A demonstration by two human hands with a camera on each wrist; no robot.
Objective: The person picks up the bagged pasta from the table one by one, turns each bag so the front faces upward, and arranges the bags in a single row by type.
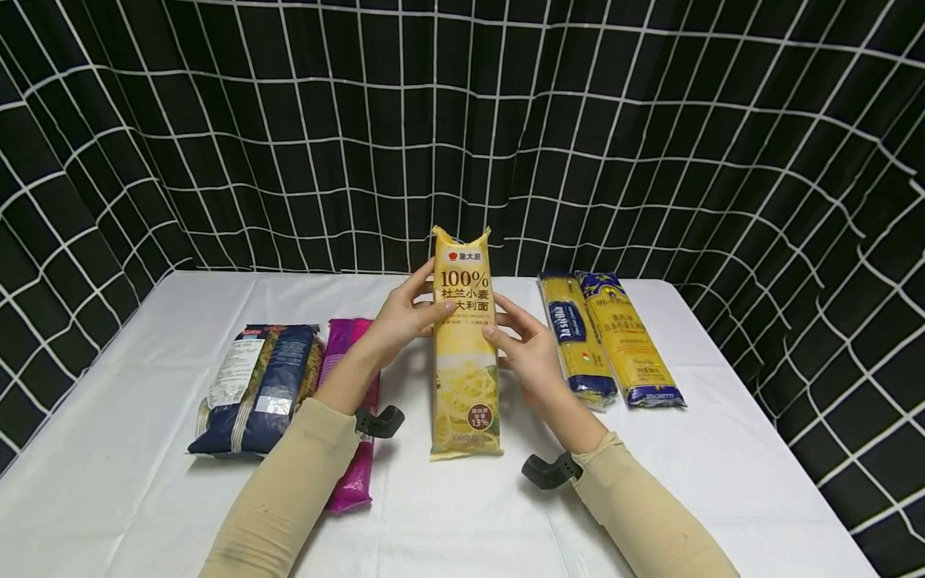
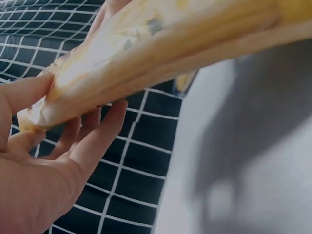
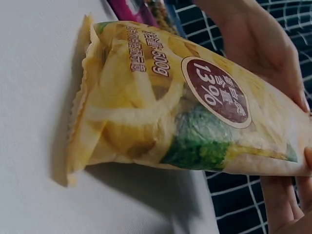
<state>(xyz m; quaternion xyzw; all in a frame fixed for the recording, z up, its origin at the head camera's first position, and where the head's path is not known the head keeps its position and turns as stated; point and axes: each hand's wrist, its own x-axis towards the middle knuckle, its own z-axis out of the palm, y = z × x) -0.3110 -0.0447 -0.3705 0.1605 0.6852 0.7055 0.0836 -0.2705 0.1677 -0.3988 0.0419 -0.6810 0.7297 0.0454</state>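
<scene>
A long yellow pack of spaghetti (image 1: 466, 353) is held upright, leaning a little back, over the middle of the white table. Its printed front faces me, with a noodle picture on the lower half. My left hand (image 1: 393, 325) grips its left edge near the upper half, thumb on the front and fingers behind. Lower on the opposite edge, my right hand (image 1: 533, 353) grips it the same way, partly hidden by the pack. In the right wrist view the crimped bottom end (image 3: 80, 107) is close over the tabletop. The left wrist view shows fingers (image 2: 100, 139) under the pack.
On the left lie a navy pasta bag (image 1: 263, 393) and a magenta pack (image 1: 354, 482), partly covered by my left arm. Two spaghetti packs, one with a blue label (image 1: 578, 341) and one yellow and blue (image 1: 632, 341), lie at right. A black grid curtain (image 1: 462, 120) surrounds the white table (image 1: 448, 522).
</scene>
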